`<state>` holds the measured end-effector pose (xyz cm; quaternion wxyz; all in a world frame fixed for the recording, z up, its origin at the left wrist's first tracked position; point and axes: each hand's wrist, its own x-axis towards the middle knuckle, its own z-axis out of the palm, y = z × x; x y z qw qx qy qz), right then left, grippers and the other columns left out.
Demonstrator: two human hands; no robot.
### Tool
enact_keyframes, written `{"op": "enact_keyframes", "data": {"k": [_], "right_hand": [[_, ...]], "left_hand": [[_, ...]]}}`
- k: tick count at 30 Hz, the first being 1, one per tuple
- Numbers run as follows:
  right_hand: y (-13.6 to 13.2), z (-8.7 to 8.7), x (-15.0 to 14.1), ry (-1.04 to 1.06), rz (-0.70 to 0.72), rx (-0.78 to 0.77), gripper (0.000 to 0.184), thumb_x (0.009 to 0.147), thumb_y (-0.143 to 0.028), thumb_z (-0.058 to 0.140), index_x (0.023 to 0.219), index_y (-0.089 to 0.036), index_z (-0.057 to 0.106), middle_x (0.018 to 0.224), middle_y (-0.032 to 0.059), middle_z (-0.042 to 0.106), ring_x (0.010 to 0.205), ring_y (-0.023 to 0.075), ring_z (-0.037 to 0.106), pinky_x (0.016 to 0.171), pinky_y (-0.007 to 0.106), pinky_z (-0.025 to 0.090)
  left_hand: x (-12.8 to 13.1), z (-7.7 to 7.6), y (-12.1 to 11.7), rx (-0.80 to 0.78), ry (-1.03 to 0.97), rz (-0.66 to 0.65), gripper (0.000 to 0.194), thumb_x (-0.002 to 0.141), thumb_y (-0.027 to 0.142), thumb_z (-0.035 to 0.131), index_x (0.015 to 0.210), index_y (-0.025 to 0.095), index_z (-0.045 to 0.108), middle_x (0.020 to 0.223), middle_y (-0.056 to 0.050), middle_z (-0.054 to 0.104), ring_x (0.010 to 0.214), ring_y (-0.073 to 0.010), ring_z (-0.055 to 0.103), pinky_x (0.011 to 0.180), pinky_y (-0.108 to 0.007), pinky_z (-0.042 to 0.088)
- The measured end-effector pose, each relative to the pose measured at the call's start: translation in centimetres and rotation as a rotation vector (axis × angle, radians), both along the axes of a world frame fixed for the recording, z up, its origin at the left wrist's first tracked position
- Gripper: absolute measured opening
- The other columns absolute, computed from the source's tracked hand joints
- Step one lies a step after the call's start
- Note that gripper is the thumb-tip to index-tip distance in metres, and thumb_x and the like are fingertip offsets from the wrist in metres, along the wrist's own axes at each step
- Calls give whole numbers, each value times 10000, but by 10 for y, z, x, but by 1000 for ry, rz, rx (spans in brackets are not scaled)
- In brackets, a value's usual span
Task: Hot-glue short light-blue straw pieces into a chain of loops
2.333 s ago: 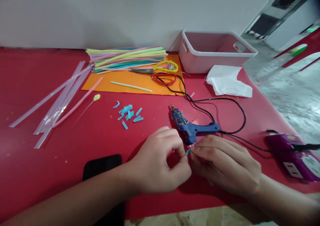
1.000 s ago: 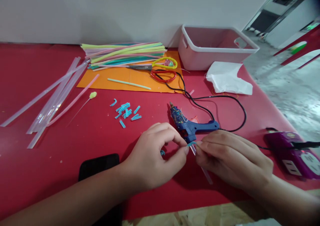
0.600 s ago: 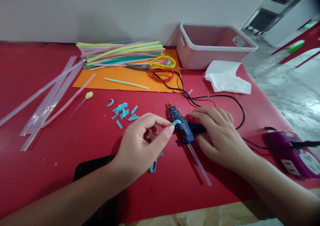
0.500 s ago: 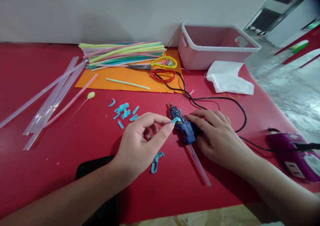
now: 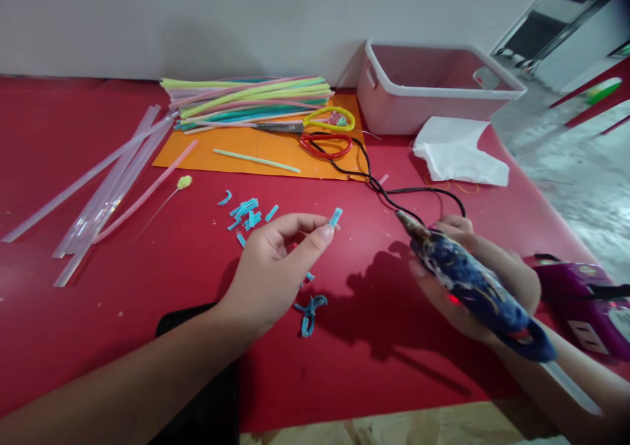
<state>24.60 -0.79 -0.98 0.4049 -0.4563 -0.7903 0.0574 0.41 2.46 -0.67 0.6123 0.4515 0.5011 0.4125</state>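
Between thumb and forefinger, my left hand (image 5: 275,274) pinches a short blue pipe cleaner piece (image 5: 336,217), which points up. My right hand (image 5: 472,281) is wrapped round a dark blue hot glue gun (image 5: 477,287), raised off the table with its nozzle aimed left toward the piece, apart from it. A clear glue stick (image 5: 573,389) sticks out of the gun's back end. Loose blue cut pieces (image 5: 249,214) lie in a small pile behind my left hand. A joined blue shape of bent pieces (image 5: 310,314) rests on the table just below that hand.
Colored pipe cleaners (image 5: 251,100) and scissors (image 5: 327,136) lie on an orange sheet (image 5: 197,149). Clear glue sticks (image 5: 108,195) are at left. A bin (image 5: 418,107), white paper (image 5: 457,149), black cord (image 5: 394,199) and purple power box (image 5: 581,307) are at right. A black object (image 5: 207,392) sits beneath my left forearm.
My right hand has lifted the glue gun off the table and turned its nozzle leftward. The blue piece in my left hand now points upward. The view has shifted slightly.
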Motion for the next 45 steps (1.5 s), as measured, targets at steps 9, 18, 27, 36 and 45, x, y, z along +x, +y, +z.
{"op": "enact_keyframes", "data": {"k": [9,18,27,36,45], "right_hand": [[9,-2,9,-158,205,-63,223,798,-124,652,960,-250,564,741,-32,631,611,132,572,713,367,438],[7,-6,7,-135,191,-93,200,806,-196,649,983,-236,564,719,-21,599,612,134,567,749,404,398],[6,-6,6,-151,166,-81,179,829,-214,642,985,-246,561,712,-27,603,597,132,568,760,399,398],[7,-3,5,-153,142,-66,197,767,-141,631,930,-228,565,705,-33,594,596,127,571,761,387,397],[5,-5,9,-177,108,-68,191,792,-151,646,957,-224,584,726,-23,600,607,134,561,785,394,405]], "left_hand": [[1,9,-2,94,106,-83,177,846,346,696,841,170,713,715,9,589,628,-95,459,532,-202,375],[3,13,-2,102,89,-142,187,833,341,678,819,156,696,698,7,564,594,-103,415,506,-239,312],[4,10,-1,159,79,-129,176,848,327,675,839,154,707,735,-8,576,624,-114,459,507,-246,320],[3,7,-2,278,109,-112,142,869,303,670,840,172,719,787,-25,602,688,-133,517,525,-250,366],[2,6,-1,291,106,-114,120,877,284,661,845,180,712,793,-25,611,719,-143,532,535,-262,366]]}}
